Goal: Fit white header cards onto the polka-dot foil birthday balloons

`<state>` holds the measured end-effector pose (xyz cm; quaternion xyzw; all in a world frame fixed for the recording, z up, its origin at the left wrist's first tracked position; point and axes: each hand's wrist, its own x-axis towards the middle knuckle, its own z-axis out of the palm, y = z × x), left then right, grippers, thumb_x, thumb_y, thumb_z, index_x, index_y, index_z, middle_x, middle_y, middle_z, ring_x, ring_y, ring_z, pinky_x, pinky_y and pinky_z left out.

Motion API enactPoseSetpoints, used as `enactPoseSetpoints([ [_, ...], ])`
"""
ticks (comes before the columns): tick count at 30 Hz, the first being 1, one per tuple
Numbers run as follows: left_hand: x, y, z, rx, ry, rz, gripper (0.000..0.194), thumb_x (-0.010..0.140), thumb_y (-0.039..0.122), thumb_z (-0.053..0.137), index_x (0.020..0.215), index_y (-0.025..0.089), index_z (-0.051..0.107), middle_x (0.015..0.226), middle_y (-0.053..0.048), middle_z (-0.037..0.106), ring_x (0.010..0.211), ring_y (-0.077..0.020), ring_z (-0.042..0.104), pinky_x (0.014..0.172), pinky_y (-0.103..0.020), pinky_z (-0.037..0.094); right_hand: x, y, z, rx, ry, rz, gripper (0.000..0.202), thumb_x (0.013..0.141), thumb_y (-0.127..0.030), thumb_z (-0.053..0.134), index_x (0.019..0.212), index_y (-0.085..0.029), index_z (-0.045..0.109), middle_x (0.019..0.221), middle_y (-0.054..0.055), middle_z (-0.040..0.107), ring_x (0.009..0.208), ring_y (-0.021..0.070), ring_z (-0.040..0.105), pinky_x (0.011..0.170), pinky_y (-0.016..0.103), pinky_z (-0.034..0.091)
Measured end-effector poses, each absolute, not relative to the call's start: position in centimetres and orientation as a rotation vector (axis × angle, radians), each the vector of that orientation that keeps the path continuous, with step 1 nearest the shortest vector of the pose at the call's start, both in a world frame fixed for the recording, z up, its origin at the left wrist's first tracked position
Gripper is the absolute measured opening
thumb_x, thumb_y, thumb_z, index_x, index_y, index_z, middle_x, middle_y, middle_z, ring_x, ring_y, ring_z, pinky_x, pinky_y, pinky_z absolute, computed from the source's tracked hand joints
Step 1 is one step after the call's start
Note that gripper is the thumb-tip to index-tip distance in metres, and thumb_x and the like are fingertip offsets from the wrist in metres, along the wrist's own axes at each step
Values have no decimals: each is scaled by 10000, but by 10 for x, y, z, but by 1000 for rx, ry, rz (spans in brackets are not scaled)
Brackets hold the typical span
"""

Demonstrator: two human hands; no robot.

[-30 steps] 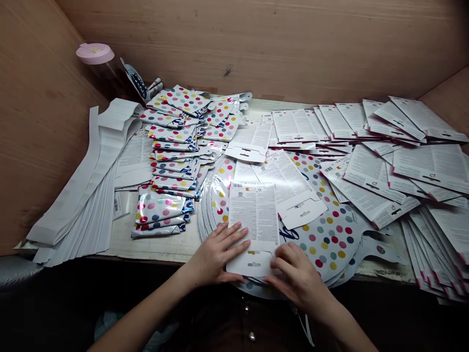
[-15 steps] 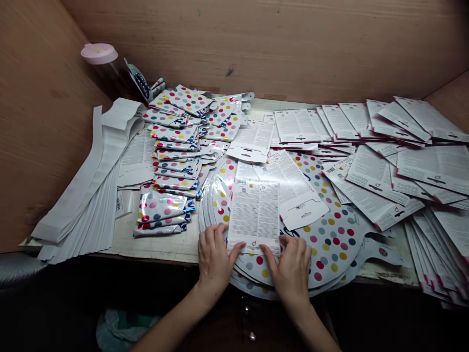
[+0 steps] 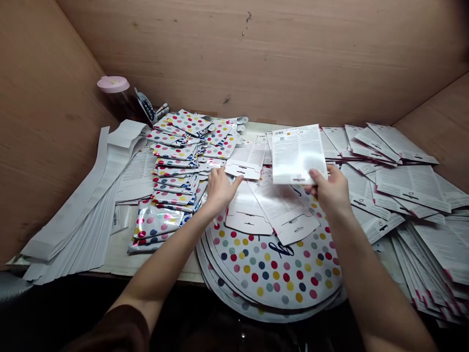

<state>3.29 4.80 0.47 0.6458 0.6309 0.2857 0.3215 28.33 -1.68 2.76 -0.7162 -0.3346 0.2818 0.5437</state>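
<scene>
My right hand (image 3: 330, 188) pinches the lower right corner of a white printed packet (image 3: 297, 151), raised over the pile, with its hang hole toward me. My left hand (image 3: 220, 188) is stretched out beside the folded polka-dot foil balloons (image 3: 175, 168), thumb apart from the fingers. Nothing shows in it; its fingertips are partly hidden. Near its thumb lies another printed packet (image 3: 245, 159). Below, two packets with open flaps (image 3: 287, 215) rest on a stack of flat, round polka-dot foil balloons (image 3: 271, 281).
More printed packets (image 3: 412, 188) lie in overlapping piles at the right. Long white paper strips (image 3: 78, 210) fan out at the left. A cup with a pink lid (image 3: 113, 84) stands in the back left corner. Brown board walls (image 3: 234, 63) enclose the table.
The packet that lay between both hands has been lifted up and to the right in my right hand. My left hand has let go and moved forward toward the folded balloons. The view has shifted slightly.
</scene>
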Motion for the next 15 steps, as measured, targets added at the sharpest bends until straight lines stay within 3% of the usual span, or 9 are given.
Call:
enactPoseSetpoints([
  [3, 55, 100, -12, 1588, 1809, 798, 718, 671, 280, 821, 1246, 4, 492, 1358, -329, 432, 1352, -478, 315, 1089, -574, 237, 319, 50, 33, -1760, -769, 616, 302, 808, -356, 674, 978, -157, 524, 801, 78, 607, 585, 168, 554, 485, 289, 399],
  [6, 50, 118, -23, 1515, 1788, 885, 610, 671, 171, 792, 1211, 73, 525, 1327, -258, 515, 1324, -396, 413, 1092, -497, 291, 323, 65, 36, -1782, -767, 552, 478, 779, -338, 697, 1136, -110, 474, 1083, 218, 571, 873, 270, 596, 620, 368, 465],
  [8, 39, 114, -23, 1467, 1702, 943, 465, 743, 157, 717, 1175, 113, 550, 1253, -193, 600, 1233, -321, 532, 1049, -434, 378, 306, 47, 37, -1756, -796, 565, 532, 786, -338, 681, 1210, -124, 441, 1220, 238, 507, 1004, 283, 562, 702, 386, 482],
  [10, 30, 98, -17, 1412, 1574, 984, 326, 826, 184, 623, 1142, 128, 563, 1143, -149, 668, 1067, -268, 643, 936, -394, 486, 276, 15, 35, -1709, -862, 678, 423, 814, -388, 636, 1144, -150, 519, 1177, 190, 555, 967, 257, 579, 715, 377, 500],
  [12, 26, 67, -10, 1358, 1435, 1019, 263, 896, 238, 528, 1141, 142, 550, 1074, -120, 698, 926, -228, 693, 806, -356, 552, 236, -24, 31, -1606, -919, 939, 346, 844, -462, 576, 996, -154, 620, 1002, 137, 635, 797, 212, 615, 651, 349, 516],
  [15, 24, -1, -9, 1300, 1311, 1114, 309, 935, 312, 482, 1218, 193, 452, 1128, -91, 684, 917, -188, 698, 777, -320, 573, 180, -77, 19, -1199, -624, 1552, 396, 844, -481, 598, 1076, -164, 653, 919, 83, 656, 573, 110, 545, 487, 235, 439],
])
